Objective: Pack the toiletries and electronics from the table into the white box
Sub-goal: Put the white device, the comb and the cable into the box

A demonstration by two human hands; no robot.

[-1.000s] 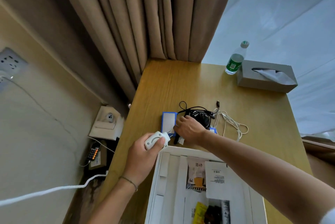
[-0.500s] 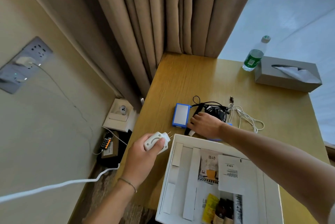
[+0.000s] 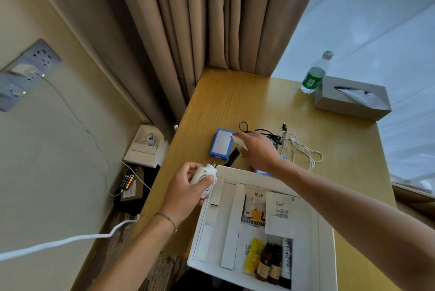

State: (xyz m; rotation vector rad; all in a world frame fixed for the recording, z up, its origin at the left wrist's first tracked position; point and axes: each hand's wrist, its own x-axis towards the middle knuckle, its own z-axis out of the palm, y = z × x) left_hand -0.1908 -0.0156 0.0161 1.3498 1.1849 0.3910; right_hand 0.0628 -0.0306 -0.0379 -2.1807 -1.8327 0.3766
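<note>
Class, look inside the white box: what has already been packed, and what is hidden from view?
Inside the white box lie a coffee sachet, a white packet, a yellow sachet, two brown bottles and a dark tube. Anything beneath them is covered.

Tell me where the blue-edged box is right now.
The blue-edged box lies on the wooden table, just beyond the white box's far left corner, beside the right hand.

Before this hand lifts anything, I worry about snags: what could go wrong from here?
The right hand reaches into tangled black cables beside the white cable; lifting one may drag the others. The left hand holds a white plug adapter over the white box rim, where it could fall outside.
</note>
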